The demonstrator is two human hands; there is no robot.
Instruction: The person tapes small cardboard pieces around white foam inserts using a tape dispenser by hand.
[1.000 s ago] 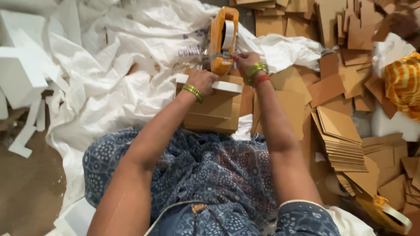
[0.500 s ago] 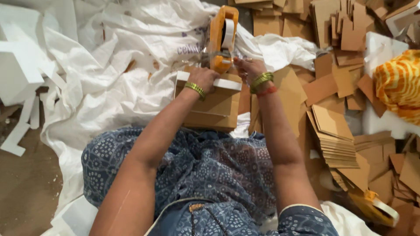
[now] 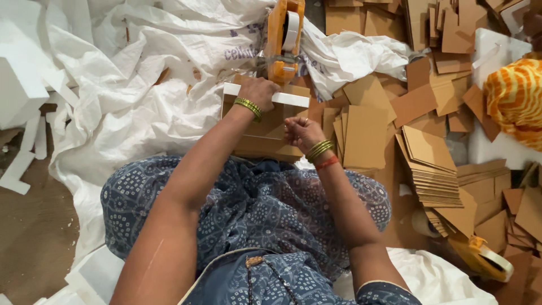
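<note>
On the floor, nearest the camera, a person in blue patterned cloth (image 3: 254, 214) is sitting with both arms reaching forward. The right hand (image 3: 302, 131) is hovering just in front of a small cardboard box (image 3: 265, 133), its fingers curled loosely inward; whether they are pinching anything I cannot tell. The left hand (image 3: 258, 90) is pressing down on the box's top, fingers bent over a white strip (image 3: 291, 99) lying across it. The box is standing just beyond the knees, at the edge of a white sack sheet (image 3: 147, 85) that is spreading over the brown floor (image 3: 28, 226) to the left. White foam pieces (image 3: 22, 85) are lying on the far left. Just beyond the box, an orange tape dispenser (image 3: 284, 39) is standing upright, touching the box's far edge. To the right, flat cardboard pieces are lying in a stack (image 3: 435, 175) and scattered loose farther out. A second yellow dispenser (image 3: 485, 260) is lying at the lower right. At the far right edge, orange-and-white striped cloth (image 3: 516, 96) is showing.
</note>
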